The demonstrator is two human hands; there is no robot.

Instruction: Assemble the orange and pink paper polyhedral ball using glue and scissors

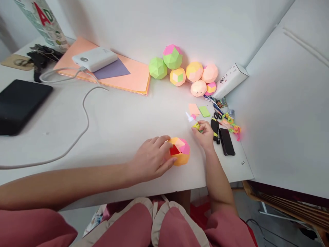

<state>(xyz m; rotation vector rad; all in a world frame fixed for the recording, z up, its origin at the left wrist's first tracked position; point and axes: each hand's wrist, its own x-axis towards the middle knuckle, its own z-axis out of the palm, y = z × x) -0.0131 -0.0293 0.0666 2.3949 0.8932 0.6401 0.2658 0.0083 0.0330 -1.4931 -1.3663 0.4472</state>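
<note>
My left hand (155,156) is closed on the left side of an orange and pink faceted paper ball (182,157), fingers at its top edge and thumb low at the front. A dark red opening shows in the ball's upper left. In my right hand (205,134) is a small glue bottle (196,125) with a white pointed nozzle, tilted up and left. Just beyond the nozzle lie a peach paper piece (194,109) and a green paper piece (204,111), both flat on the white table (120,120).
Several finished paper balls (172,57) stand along the wall. To the right lie a phone (227,142), a cutter (214,128), scissors (218,115) and paper scraps (232,126). Left are a power bank (95,59) on paper sheets (136,77), its cable (87,120), and a black tablet (24,104).
</note>
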